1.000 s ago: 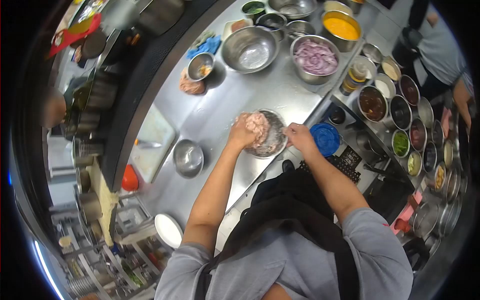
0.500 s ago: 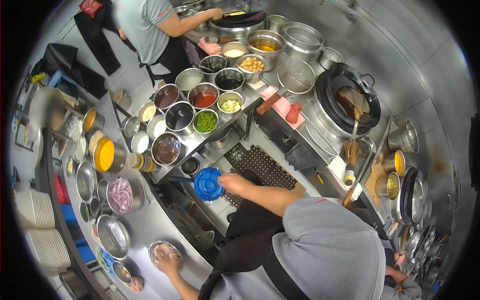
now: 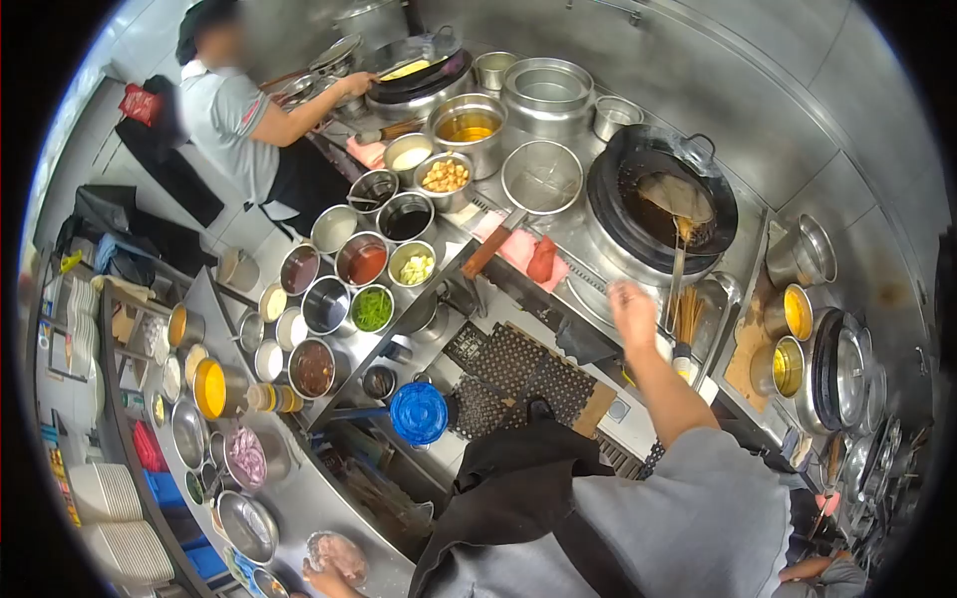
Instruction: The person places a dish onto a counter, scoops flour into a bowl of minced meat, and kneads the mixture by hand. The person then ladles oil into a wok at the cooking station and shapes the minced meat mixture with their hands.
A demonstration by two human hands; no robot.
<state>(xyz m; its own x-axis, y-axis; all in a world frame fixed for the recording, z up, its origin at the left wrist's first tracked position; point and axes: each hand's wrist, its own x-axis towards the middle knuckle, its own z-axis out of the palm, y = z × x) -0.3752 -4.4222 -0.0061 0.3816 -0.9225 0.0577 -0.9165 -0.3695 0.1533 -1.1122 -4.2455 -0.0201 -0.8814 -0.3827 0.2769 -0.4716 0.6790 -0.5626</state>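
Note:
At the bottom of the view, my left hand (image 3: pixel 324 580) is at the lower left side of a metal bowl (image 3: pixel 317 543) holding pale pink minced meat (image 3: pixel 342 558). Its fingertips are hard to make out against the bowl. My right hand (image 3: pixel 633 311) is stretched out in the air toward the stove, left of a long ladle handle (image 3: pixel 677 274) and apart from it. Its fingers look bent but are blurred, and no object shows in them. The ladle rests in a black wok (image 3: pixel 638 164) with dark liquid.
Sauce and vegetable pots (image 3: pixel 329 304) crowd the counter corner. A strainer (image 3: pixel 541 177), wooden handle (image 3: pixel 486 252) and red cloth (image 3: pixel 541 261) lie by the stove. A blue-lidded container (image 3: pixel 419 413) stands low. Another person (image 3: pixel 234 130) works at a far wok, upper left.
The view has swung from the meat bowl to the stove. My right hand has left the bowl side, passed over the blue lid and reached out toward the wok. My left hand stays at the bowl.

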